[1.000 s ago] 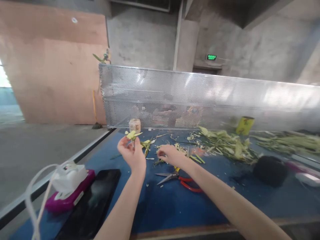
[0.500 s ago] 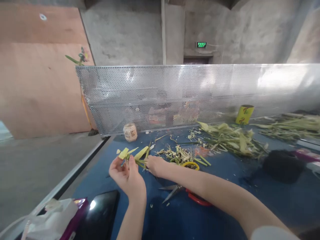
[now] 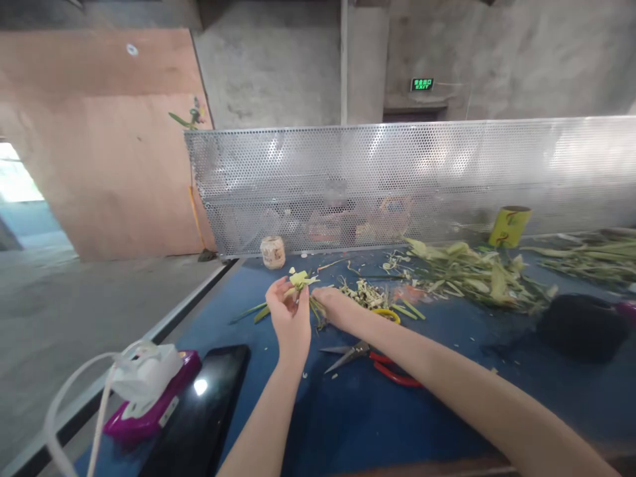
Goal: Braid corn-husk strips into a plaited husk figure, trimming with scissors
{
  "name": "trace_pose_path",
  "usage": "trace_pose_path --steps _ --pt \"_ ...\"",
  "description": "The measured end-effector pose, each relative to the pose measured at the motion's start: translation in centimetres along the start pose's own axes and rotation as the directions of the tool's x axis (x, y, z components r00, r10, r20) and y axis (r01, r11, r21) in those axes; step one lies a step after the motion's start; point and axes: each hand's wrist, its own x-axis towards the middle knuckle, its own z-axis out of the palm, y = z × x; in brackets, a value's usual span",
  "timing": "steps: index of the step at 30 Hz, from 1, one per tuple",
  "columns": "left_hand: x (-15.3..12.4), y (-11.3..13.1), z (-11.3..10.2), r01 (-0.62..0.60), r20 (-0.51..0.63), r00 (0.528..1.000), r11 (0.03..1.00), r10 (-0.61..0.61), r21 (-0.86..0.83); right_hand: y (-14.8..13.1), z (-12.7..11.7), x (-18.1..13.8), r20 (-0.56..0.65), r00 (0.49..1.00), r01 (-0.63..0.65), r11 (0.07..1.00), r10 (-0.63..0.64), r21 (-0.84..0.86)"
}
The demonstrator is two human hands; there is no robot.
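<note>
On the head view, my left hand (image 3: 291,317) is up over the table (image 3: 348,417) near its far left corner, pinching a folded leaf piece (image 3: 300,279). My right hand (image 3: 338,306) lies just beside it, curled over green strips (image 3: 316,309); I cannot tell if it grips them. Scissors (image 3: 365,352) lie near.

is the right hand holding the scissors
No, the scissors lie on the blue table beside the forearm; the right hand is up at the leaf strips.

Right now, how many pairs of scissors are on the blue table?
1 for certain: red-handled scissors lie open on the table near the right hand. A yellow loop in the leaf scraps may belong to a second, mostly hidden pair.
</note>
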Motion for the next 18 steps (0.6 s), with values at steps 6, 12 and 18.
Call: trace_pose_path --steps 6,12,18 --pt "-0.6 0.3 0.5 -0.001 0.125 0.992 0.999 -0.005 0.048 7.0 -8.7 -4.3 -0.292 0.915 -0.296 0.955 0.279 -0.015" --pt "-1.2 0.5 1.0 0.036 0.266 0.963 0.999 -0.044 0.033 7.5 -12.2 -6.6 -0.495 0.764 -0.469 0.883 0.415 0.017" --pt "-1.4 -0.4 0.8 -0.025 0.311 0.95 0.997 0.0 0.079 -0.4 -8.2 -5.3 -0.228 0.954 -0.119 0.943 0.195 0.311"
